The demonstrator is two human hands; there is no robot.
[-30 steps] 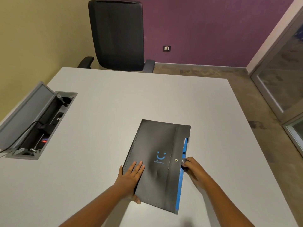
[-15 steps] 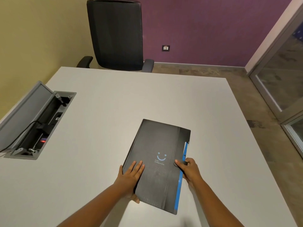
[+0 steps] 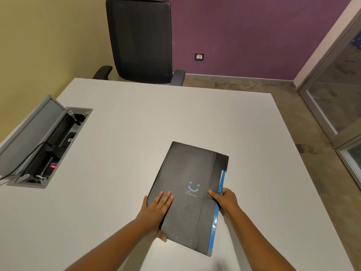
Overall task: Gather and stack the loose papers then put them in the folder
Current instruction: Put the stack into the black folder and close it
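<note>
A black folder (image 3: 187,173) with a blue smile print and a blue inner edge lies closed on the white table (image 3: 136,133), near the front. My left hand (image 3: 156,210) lies flat on its near left part, fingers straight, thumb at the lower edge. My right hand (image 3: 224,198) grips the folder's right flap edge, thumb pressing on top of the flap where its button fastener sits. No loose papers are visible.
An open grey cable box (image 3: 45,145) with a black cord is set into the table at the left. A black office chair (image 3: 140,40) stands at the far side. A glass door (image 3: 336,98) is at the right.
My right hand has moved from the button at the flap's edge to gripping the flap with the thumb pressed over the fastener. The left hand and folder have stayed put.
</note>
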